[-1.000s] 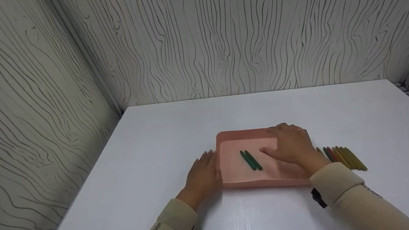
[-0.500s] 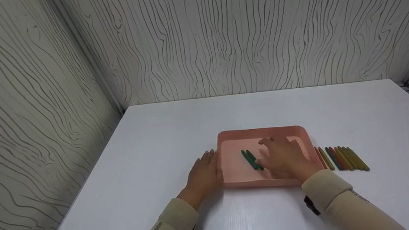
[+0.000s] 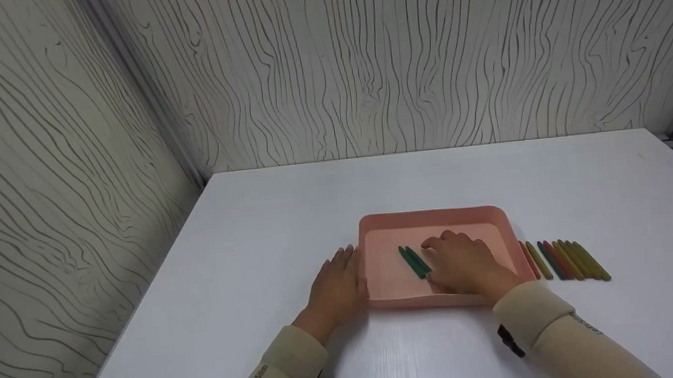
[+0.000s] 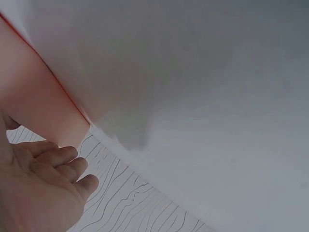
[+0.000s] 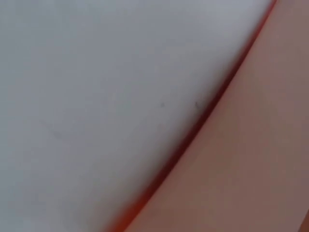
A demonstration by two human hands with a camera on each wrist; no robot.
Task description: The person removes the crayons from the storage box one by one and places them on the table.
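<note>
Two green crayons [image 3: 412, 262] lie side by side in the pink tray [image 3: 382, 294]. My left hand [image 3: 334, 286] rests flat along the tray's left wall, fingers extended; the left wrist view shows this hand [image 4: 43, 186] beside the pink wall [image 4: 41, 92]. My right hand [image 3: 462, 263] is low inside the tray, just right of the crayons. Its thumb is at the near end of the right crayon and the index finger bends near the far end, with a gap between them. The other fingers are hidden under the hand. In the right wrist view only the tray wall [image 5: 231, 159] and table show.
A row of several crayons [image 3: 571, 260], red, green and yellow, lies on the white table [image 3: 290, 211] close to the tray's right side. A wood-grain patterned wall [image 3: 361, 59] stands behind the table, another panel [image 3: 70, 206] on the left.
My right hand has moved from the tray's far right rim left and down to the green crayons, its fingers bending more. The left hand stays on the tray's left side.
</note>
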